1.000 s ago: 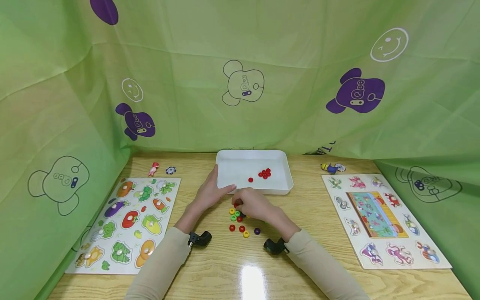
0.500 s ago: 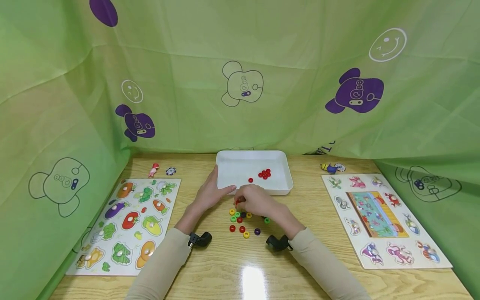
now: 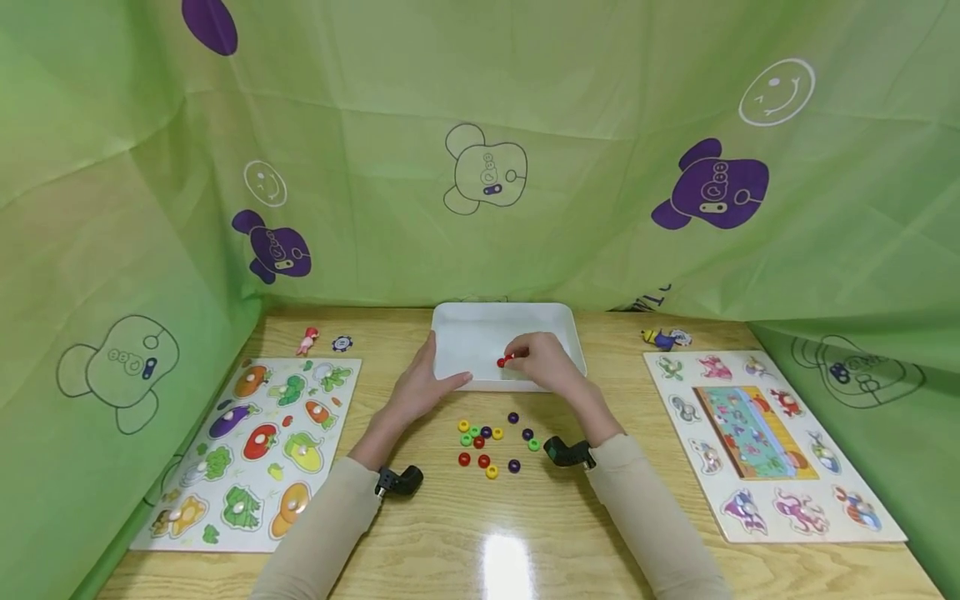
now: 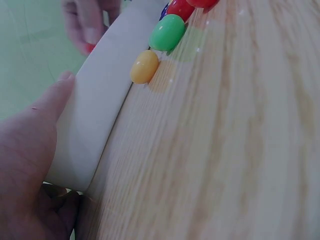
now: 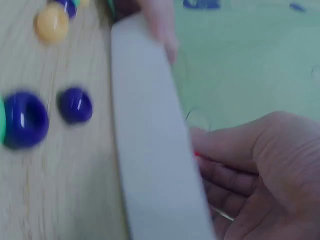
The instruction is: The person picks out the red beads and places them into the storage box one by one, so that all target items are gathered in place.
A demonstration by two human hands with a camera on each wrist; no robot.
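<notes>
A white tray (image 3: 465,386) stands at the back middle of the table. My left hand (image 3: 420,385) grips its near left corner, thumb on the front rim and fingers round the side; in the left wrist view those fingers (image 4: 55,207) are partly hidden behind the corner. Over the tray, my right hand (image 3: 545,362) pinches a small red bead (image 5: 196,154) between thumb and finger. Another red bead (image 3: 501,362) lies by these fingertips on the tray floor. The hand hides the cluster of red beads further right. Loose beads, including a yellow bead (image 3: 463,426) and a purple bead (image 3: 513,418), lie before the tray.
A vegetable puzzle board (image 3: 247,450) lies at left and a sea-animal puzzle board (image 3: 772,446) at right. Small figures, one pink (image 3: 307,340) and one blue and yellow (image 3: 658,338), lie behind them. Green cloth (image 3: 600,250) encloses the back and sides.
My right hand has lifted from the bead pile with a red bead and moved forward over the tray. My left hand stays at the tray's corner.
</notes>
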